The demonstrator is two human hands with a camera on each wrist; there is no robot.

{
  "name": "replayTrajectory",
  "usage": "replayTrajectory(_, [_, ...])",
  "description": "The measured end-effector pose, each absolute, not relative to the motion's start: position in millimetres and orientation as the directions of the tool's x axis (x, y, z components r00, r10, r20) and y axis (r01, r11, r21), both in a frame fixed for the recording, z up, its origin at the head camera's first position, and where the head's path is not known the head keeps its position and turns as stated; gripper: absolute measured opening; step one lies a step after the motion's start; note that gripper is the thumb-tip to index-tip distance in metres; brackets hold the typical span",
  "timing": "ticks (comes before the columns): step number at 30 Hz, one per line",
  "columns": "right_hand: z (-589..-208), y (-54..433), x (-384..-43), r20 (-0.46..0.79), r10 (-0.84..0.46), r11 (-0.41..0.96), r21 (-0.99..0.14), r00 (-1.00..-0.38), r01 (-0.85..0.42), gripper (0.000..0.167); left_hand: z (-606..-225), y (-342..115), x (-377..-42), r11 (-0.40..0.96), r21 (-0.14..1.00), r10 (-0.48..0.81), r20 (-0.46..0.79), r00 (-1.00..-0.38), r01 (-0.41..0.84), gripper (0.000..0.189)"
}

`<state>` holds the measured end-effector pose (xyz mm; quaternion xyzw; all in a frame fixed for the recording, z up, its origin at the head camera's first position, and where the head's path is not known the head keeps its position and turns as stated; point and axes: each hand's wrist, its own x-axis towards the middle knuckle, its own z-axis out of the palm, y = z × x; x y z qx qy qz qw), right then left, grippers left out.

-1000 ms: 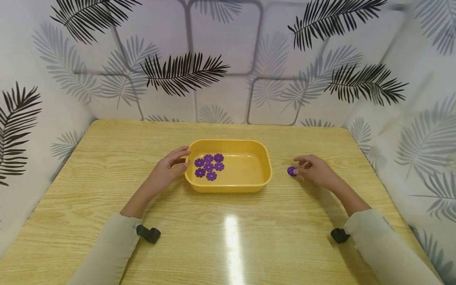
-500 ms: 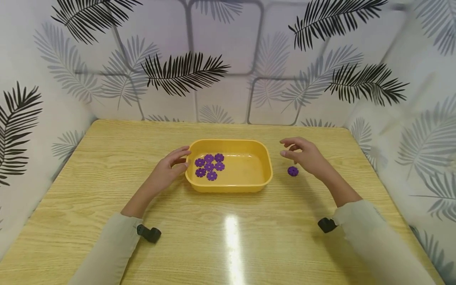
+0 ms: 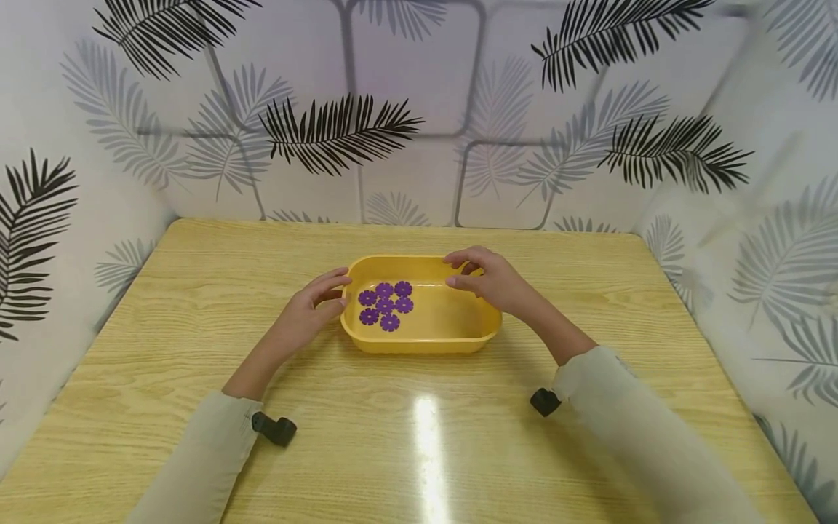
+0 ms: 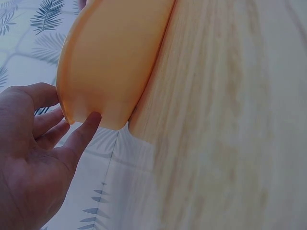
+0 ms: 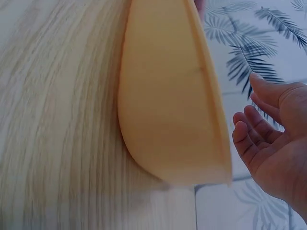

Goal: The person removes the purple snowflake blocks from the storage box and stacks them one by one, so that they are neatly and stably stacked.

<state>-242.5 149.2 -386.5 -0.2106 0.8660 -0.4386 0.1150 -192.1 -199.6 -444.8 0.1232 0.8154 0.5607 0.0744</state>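
Note:
In the head view a yellow plastic basin [image 3: 419, 348] stands mid-table. Several purple notched building discs [image 3: 385, 306] lie flat in its left half. My left hand [image 3: 304, 313] holds the basin's left end, fingertips at the rim; in the left wrist view the thumb [image 4: 88, 132] lies against the outer wall. My right hand [image 3: 487, 280] is over the basin's right end, fingers loosely bent and nothing seen between them. In the right wrist view that hand [image 5: 271, 134] appears beside the rim, apart from it. The right forearm covers the spot where a purple disc lay.
The wooden table [image 3: 366, 437] reaches to a back wall with leaf-patterned covering [image 3: 419, 182]. Similar covering lines both sides. A small black camera sits on the left wrist [image 3: 275, 429] and another on the right wrist [image 3: 545, 402].
My right hand has let go of a purple disc on the table at the right and moved left over the basin. That disc is now out of sight. The left hand stays put.

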Motion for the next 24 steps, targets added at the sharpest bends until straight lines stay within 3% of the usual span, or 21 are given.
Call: replayTrajectory(24, [-431,83,-261,-0.121,-0.579,0.645,-0.673,-0.806,-0.362,0.036,-445,-199,-194,0.322,0.940,0.297,0.017,-0.955,0.117,0.047])
